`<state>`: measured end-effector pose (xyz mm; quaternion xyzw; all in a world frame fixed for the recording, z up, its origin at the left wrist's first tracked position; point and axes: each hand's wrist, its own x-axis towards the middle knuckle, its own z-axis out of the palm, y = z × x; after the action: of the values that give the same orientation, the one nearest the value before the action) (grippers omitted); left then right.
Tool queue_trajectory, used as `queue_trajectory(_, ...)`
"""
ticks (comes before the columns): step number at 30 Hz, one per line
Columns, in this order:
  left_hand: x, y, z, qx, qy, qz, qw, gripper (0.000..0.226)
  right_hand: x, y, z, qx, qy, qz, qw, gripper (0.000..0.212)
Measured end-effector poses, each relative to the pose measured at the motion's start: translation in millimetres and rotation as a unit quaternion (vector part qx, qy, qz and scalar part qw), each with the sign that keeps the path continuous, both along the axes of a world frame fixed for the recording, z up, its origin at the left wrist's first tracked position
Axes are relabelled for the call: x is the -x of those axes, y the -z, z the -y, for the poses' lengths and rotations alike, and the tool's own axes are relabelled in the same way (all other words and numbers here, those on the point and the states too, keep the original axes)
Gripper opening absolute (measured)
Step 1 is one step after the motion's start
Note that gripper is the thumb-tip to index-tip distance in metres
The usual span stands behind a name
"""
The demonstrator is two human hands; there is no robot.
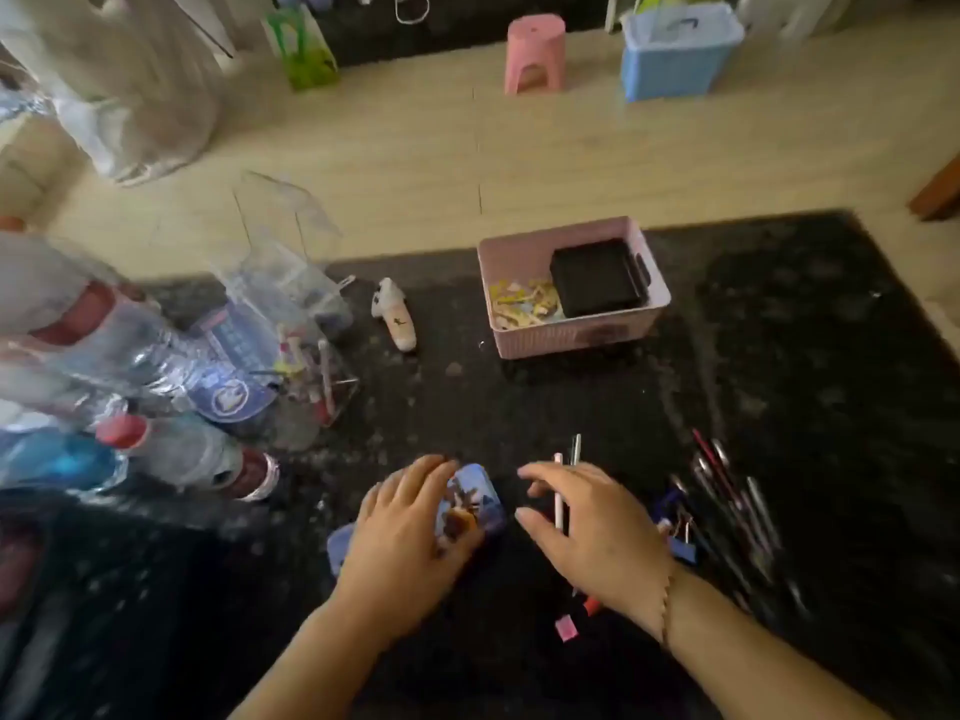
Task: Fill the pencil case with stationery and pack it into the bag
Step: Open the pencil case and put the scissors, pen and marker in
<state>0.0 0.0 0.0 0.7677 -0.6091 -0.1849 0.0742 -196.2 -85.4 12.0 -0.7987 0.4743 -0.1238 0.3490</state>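
A blue pencil case [475,504] with a printed picture lies on the dark speckled table near the front edge. My left hand [410,532] rests on it, fingers curled over its left side. My right hand [592,527] hovers just right of the case and holds a couple of thin pens [561,491], a white one and a dark one, which stick up past my fingers. Several loose pens and pencils [732,496] lie scattered to the right of that hand. No bag can be told apart in the frame.
A pink basket [576,340] with a black box and paper bits stands at the back. A white glue bottle [396,315] lies left of it. Plastic water bottles [171,449] and a clear holder with pens [311,376] crowd the left. Blue clips [680,543] and a pink eraser [566,628] lie near my right wrist.
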Motion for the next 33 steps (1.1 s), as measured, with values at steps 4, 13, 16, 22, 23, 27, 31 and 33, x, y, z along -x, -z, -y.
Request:
queue_trajectory(4,-14.4,83.6,-29.1,-0.041,0.037,0.122,0.991,0.103,-20.7,86.3,-19.0,0.075,-0.089,-0.085,0.990,0.075)
queue_trajectory(13,-28.1,137.1,-47.0,0.097,0.028,0.220,0.970,0.082,-38.6,157.3,-71.6,0.247,0.006,-0.080,0.966,0.062)
queue_trajectory(16,-19.1,135.9,-67.2,0.087,0.043,0.216,0.972,0.081,-28.7,149.4,-96.0,0.237,0.035,-0.124,0.963,0.057)
queue_trajectory(22,-1.1,133.2,-90.5,0.099,0.070,0.197,0.973,0.079,-10.8,141.1,-119.4,0.233,0.038,-0.163,0.958,0.052)
queue_trajectory(23,-1.0,132.5,-91.2,0.091,0.071,0.194,0.974,0.079,-11.1,139.6,-120.1,0.227,0.041,-0.166,0.959,0.053)
queue_trajectory(27,-6.2,120.5,-87.5,0.047,0.094,0.179,0.978,0.085,-11.1,141.2,-121.0,0.222,0.059,-0.150,0.962,0.070)
queue_trajectory(31,-23.8,85.0,-73.9,0.083,0.092,0.173,0.977,0.080,-4.2,152.9,-118.6,0.225,0.103,-0.097,0.964,0.078)
queue_trajectory(33,-41.9,67.2,-55.3,0.111,0.054,0.192,0.974,0.063,-3.2,155.0,-119.6,0.236,0.109,-0.098,0.961,0.060)
